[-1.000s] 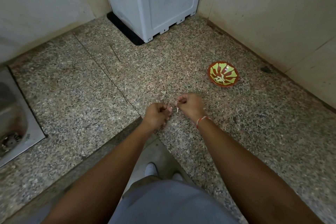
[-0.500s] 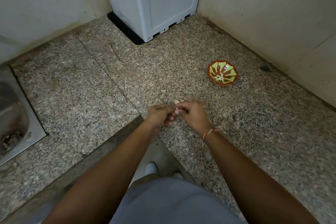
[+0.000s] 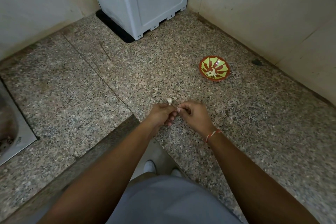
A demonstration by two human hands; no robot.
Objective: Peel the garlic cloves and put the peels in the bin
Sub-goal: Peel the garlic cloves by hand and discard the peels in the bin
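Observation:
A small white garlic clove (image 3: 169,100) sticks up from the fingertips of my left hand (image 3: 161,114), which pinches it just above the granite counter (image 3: 76,96). My right hand (image 3: 193,114) is curled close against the left. Its thumb and fingertips pinch at the clove's lower end, and any peel between them is too small to make out. A red and green bowl (image 3: 221,63) with several pale garlic pieces (image 3: 211,73) in it stands to the right, farther back. No bin is in view.
A grey plastic box (image 3: 145,0) fills the back corner between the tiled walls (image 3: 263,14). A steel sink (image 3: 11,132) lies at the left edge. The counter's inner corner edge (image 3: 116,132) runs just below my hands, with my feet (image 3: 150,166) on the floor below.
My hands were apart a second ago and have come together. The clove now shows above my left fingers, and both hands sit slightly lower in the view.

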